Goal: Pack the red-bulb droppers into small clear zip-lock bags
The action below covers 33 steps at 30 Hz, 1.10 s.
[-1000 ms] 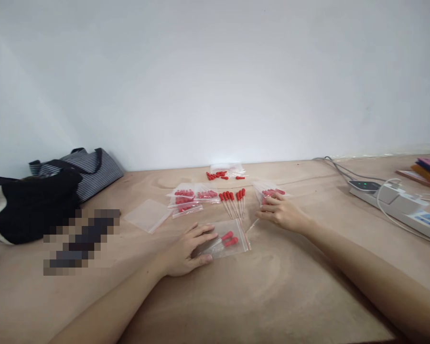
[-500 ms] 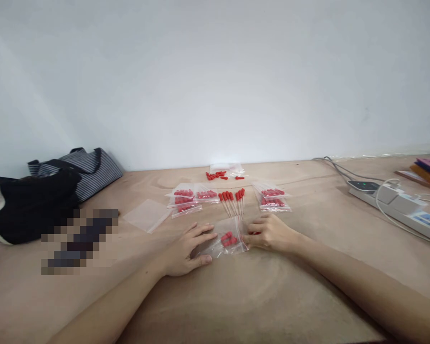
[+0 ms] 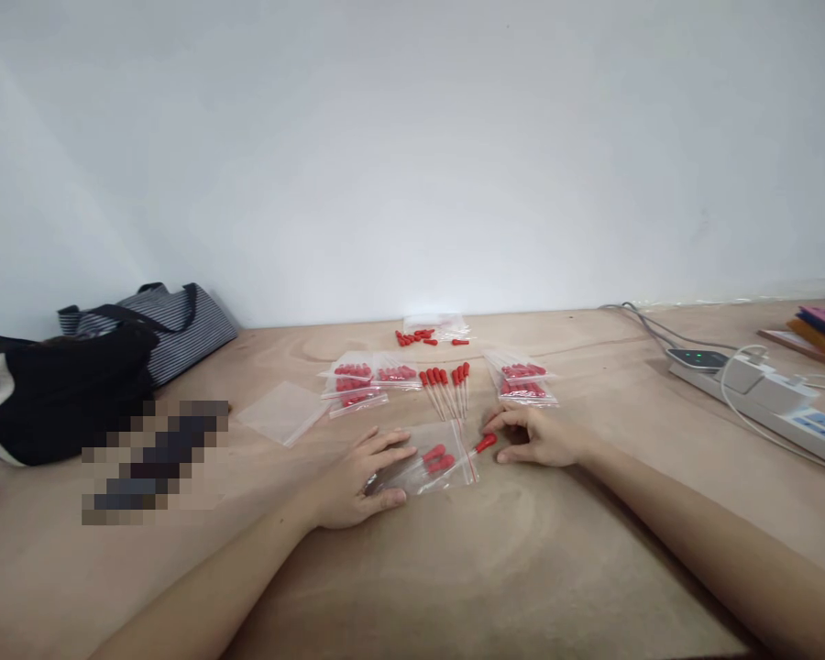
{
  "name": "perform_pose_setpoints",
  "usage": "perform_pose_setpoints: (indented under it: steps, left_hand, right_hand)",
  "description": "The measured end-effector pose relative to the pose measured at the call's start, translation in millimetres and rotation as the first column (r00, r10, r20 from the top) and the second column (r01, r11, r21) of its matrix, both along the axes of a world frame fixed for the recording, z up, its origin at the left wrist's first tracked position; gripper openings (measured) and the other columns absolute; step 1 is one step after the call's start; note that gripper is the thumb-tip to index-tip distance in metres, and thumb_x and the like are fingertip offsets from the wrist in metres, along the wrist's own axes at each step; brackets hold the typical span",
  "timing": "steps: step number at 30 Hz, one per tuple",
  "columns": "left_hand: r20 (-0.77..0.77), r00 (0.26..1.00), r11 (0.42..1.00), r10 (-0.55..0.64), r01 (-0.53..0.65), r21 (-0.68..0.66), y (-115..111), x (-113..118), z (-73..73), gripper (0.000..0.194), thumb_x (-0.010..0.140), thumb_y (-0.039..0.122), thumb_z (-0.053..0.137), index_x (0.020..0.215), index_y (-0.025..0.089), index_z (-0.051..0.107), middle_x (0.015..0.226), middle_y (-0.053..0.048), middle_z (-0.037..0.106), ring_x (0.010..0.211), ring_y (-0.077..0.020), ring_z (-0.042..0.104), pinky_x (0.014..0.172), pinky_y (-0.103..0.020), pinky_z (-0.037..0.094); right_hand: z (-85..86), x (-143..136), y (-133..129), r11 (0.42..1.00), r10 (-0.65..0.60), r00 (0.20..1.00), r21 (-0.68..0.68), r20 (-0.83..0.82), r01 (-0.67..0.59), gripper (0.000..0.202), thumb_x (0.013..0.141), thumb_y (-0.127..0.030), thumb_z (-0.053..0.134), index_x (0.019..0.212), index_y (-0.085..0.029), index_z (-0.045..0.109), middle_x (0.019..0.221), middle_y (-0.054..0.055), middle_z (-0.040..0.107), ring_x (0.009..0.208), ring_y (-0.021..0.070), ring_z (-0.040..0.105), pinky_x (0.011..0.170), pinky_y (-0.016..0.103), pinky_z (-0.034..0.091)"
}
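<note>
A clear zip bag [image 3: 419,477] lies flat with red-bulbed droppers inside. My left hand [image 3: 364,478] rests spread over the bag's left end, its fingers apart. At the bag's right opening, one dropper [image 3: 485,444] lies partly inside, its red bulb outside. My right hand [image 3: 533,436] is just right of that bulb, thumb and fingers apart with nothing between them. Beyond the bag, several loose droppers [image 3: 440,378] lie side by side with their red bulbs pointing away.
Filled bags lie at left [image 3: 354,374] and right [image 3: 524,390]. An unfilled bag [image 3: 285,412] is farther left. Loose red bulbs [image 3: 413,337] lie near the wall. Fabric bags [image 3: 61,394] stand left; a power strip [image 3: 763,399] with cables lies right.
My right hand has opened and moved slightly right, off the dropper at the bag's opening. That dropper's bulb now shows outside the bag. My left hand has stayed in place.
</note>
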<state>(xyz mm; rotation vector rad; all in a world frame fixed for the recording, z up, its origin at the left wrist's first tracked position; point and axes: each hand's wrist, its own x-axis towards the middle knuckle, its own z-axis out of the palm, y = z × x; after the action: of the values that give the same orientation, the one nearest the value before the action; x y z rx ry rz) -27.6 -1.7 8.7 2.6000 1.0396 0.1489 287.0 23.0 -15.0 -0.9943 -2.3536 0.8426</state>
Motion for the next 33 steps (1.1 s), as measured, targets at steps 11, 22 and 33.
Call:
perform_pose_setpoints:
  steps: [11, 22, 33]
  left_hand:
    - [0.026, 0.999, 1.0, -0.02, 0.02, 0.016, 1, -1, -1.9, 0.049, 0.082, 0.045, 0.047, 0.126, 0.027, 0.039, 0.136, -0.006, 0.033, 0.125, -0.0272, 0.026, 0.102, -0.048, 0.019]
    - [0.028, 0.999, 0.999, -0.025, 0.024, 0.021, 1, 0, -3.0, 0.05, 0.082, 0.044, 0.047, 0.127, 0.025, 0.037, 0.136, -0.006, 0.032, 0.125, -0.0264, 0.025, 0.102, -0.047, 0.018]
    - [0.036, 0.999, 0.999, -0.023, 0.022, 0.029, 5, -6, -4.7, 0.04, 0.088, 0.041, 0.036, 0.127, 0.03, 0.038, 0.138, -0.002, 0.03, 0.127, -0.0258, 0.022, 0.102, -0.048, 0.017]
  right_hand:
    - [0.2, -35, -16, 0.991, -0.008, 0.969, -0.131, -0.248, -0.026, 0.02, 0.072, -0.035, 0.061, 0.077, -0.016, 0.063, 0.073, 0.002, 0.057, 0.068, 0.0116, 0.052, 0.062, 0.024, 0.042]
    - [-12.5, -65, -13, 0.989, -0.032, 0.945, -0.144, -0.327, -0.016, 0.023, 0.071, -0.039, 0.06, 0.076, -0.018, 0.068, 0.074, 0.002, 0.054, 0.068, 0.0105, 0.051, 0.061, 0.022, 0.041]
    - [-12.4, -71, -15, 0.987, -0.159, 0.979, -0.057, -0.124, 0.153, 0.02, 0.067, -0.028, 0.061, 0.055, -0.015, 0.051, 0.049, -0.006, 0.045, 0.046, 0.0053, 0.038, 0.046, 0.018, 0.03]
